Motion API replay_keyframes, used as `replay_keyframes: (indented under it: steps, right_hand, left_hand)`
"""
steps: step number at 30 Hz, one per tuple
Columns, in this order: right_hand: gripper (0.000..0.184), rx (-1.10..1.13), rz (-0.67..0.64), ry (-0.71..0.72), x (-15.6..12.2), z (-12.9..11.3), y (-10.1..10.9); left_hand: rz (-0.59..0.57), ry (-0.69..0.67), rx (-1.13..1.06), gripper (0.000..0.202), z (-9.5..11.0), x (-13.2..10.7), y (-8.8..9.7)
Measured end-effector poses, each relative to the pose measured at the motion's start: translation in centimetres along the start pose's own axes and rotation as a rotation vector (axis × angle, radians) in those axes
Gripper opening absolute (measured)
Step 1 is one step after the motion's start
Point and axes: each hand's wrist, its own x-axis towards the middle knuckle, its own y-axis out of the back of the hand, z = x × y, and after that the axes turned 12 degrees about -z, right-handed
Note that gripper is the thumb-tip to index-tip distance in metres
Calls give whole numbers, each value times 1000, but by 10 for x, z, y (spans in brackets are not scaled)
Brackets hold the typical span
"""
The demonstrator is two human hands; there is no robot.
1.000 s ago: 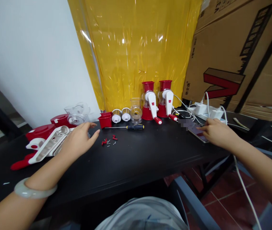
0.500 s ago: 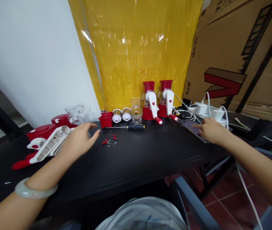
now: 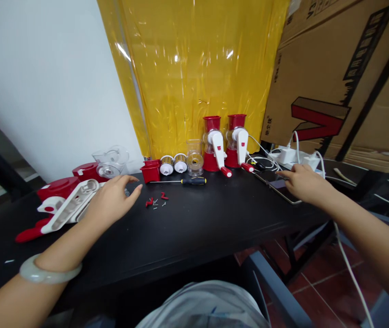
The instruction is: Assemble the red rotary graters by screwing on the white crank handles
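Note:
My left hand (image 3: pixel 112 196) is open, palm down, thumb and fingers apart, next to the white crank handles (image 3: pixel 73 202) with red grips at the left. At the right, my right hand (image 3: pixel 303 183) is over a phone (image 3: pixel 285 192) lying on the table, its index finger stretched out and the other fingers partly hidden. Whether that finger touches the screen I cannot tell. Between the hands lie small red parts (image 3: pixel 149 202) with several screws (image 3: pixel 155 203). Behind these are a screwdriver (image 3: pixel 194 181), a red hopper (image 3: pixel 151 171) and two grater drums (image 3: pixel 180 163).
Two red and white rotary graters (image 3: pixel 212 145) stand against the yellow plastic curtain (image 3: pixel 194 73). A clear housing (image 3: pixel 195 159) is beside them. Red bases (image 3: pixel 59 187) and clear housings (image 3: pixel 112 159) crowd the left. White chargers (image 3: pixel 286 156) and cables lie before a cardboard box (image 3: pixel 317 82).
My right index finger has shifted slightly up and left over the phone, and the phone's screen now looks darker. My left hand has stayed in place.

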Motion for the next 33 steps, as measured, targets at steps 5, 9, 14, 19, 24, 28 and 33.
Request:
replay_keyframes:
  steps: [5,9,14,19,24,28,33]
  right_hand:
    - [50,-12,64,39,-1,-7,16]
    - [49,-6,61,42,4,2,10]
    - [48,34,39,33,6,16,-5]
    - [45,30,62,93,-3,18,-9]
    - [46,71,1,17,-9,23,-17]
    - [47,90,-37,-26,-11,25,-20]
    - [48,90,-57,-45,-12,23,-18]
  left_hand:
    - [-15,2,-5,46,0,-1,1]
    - [-14,1,-12,46,-2,-1,1]
    - [-15,7,4,46,-2,1,0]
    - [-18,3,2,46,0,2,0]
    - [-25,17,2,47,-1,2,0]
    - [-19,13,8,46,-4,3,-3]
    - [-19,20,9,46,-4,2,-2]
